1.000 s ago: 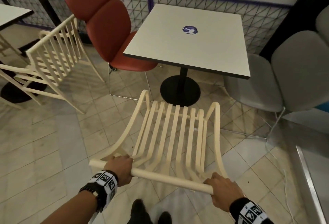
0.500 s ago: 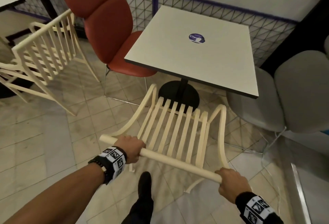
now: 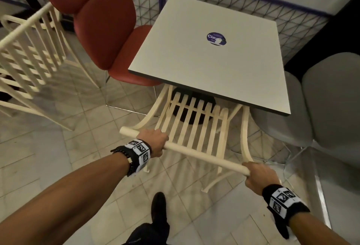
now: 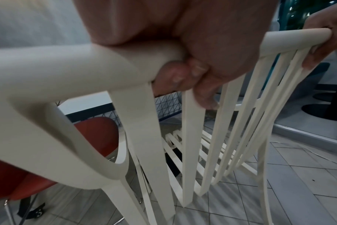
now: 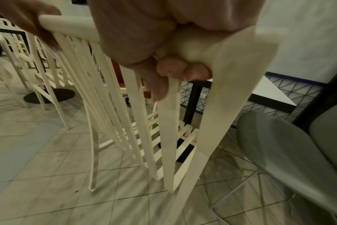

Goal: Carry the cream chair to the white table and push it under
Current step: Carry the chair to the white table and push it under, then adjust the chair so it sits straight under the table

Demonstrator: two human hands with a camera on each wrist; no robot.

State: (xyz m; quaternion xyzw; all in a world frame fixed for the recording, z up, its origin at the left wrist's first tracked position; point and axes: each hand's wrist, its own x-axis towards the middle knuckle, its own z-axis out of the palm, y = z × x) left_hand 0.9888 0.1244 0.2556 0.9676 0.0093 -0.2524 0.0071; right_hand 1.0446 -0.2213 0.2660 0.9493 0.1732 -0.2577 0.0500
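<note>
At six o'clock of the white desk [image 3: 214, 50], the cream chair [image 3: 194, 124] has its seat front tucked beneath the desk's near edge. Left hand [image 3: 153, 143] and right hand [image 3: 259, 176] each keep a grip clamped round its top rail.

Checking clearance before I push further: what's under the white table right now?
Under the white table: the front of the cream chair seat, over the table's black round base. The red chair seat edge tucks under its left corner. The chair's front legs are covered.
</note>
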